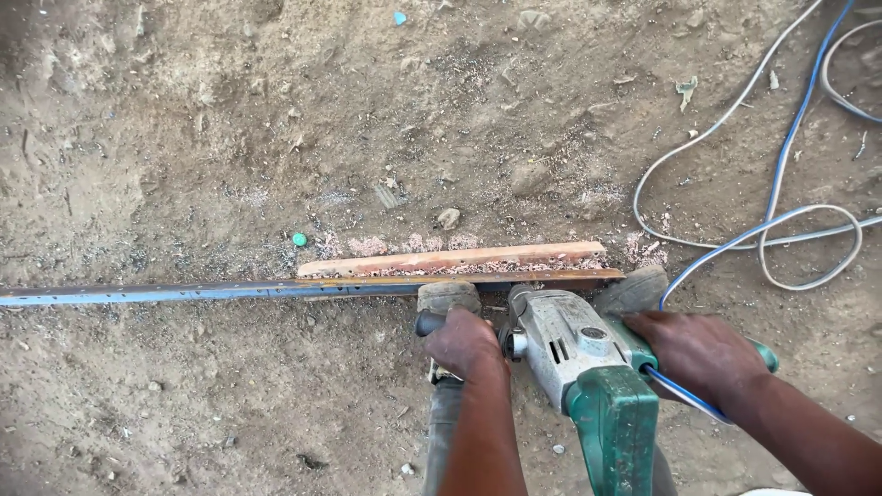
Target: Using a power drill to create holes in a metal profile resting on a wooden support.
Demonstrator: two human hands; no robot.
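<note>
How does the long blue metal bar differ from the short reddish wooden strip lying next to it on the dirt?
The long blue metal bar is thin, dark and runs off the left edge of the view; the short reddish wooden strip is wider, paler and ends within view. The wooden strip carries sawdust-like chips along its near edge; the blue bar looks mostly bare. Both lie flat on the dirt ground, roughly parallel, just ahead of the grey and green power drill.

Bare dirt ground (184,119), scattered with pebbles and sawdust patches. Grey cable (831,266) looping at right, crossing a second grey cable (850,92) by the top-right corner. Small teal bottle cap (299,240) near the wood. Blue scrap (400,17) at top. Stone (448,218) mid-frame.
</note>
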